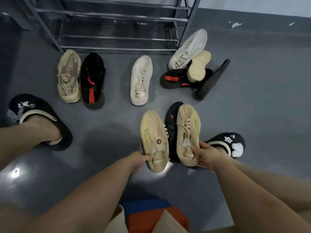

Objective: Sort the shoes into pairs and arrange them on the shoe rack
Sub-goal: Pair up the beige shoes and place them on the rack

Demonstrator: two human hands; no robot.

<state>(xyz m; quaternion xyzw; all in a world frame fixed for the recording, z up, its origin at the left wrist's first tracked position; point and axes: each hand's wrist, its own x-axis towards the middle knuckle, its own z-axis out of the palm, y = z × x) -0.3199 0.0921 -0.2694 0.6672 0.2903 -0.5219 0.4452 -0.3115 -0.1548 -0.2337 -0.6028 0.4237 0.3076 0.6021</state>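
Both hands are busy: the left hand (140,161) grips the heel of one tan sneaker (154,140), fingers curled under its back end, and the right hand (204,154) holds the heel of the matching tan sneaker (188,135), thumb on top by the laces. That is a pair, toes pointing toward the shoe rack (117,36), which stands well ahead with its bars bare as far as I can see.

A black sneaker with orange marks (173,130) sits wedged between the two tan ones, so the smart play, I judge, is to lift both clear of it rather than drag.

Nearer the rack lie a beige sneaker (68,76) touching a black and red sneaker (92,79), a white sneaker (141,79) alone, and to the rack's right foot a heap: another white sneaker (189,48), an upturned beige sole (198,68), a black and red mate (175,78).

Keep the heels level, set both side by side on one tier.
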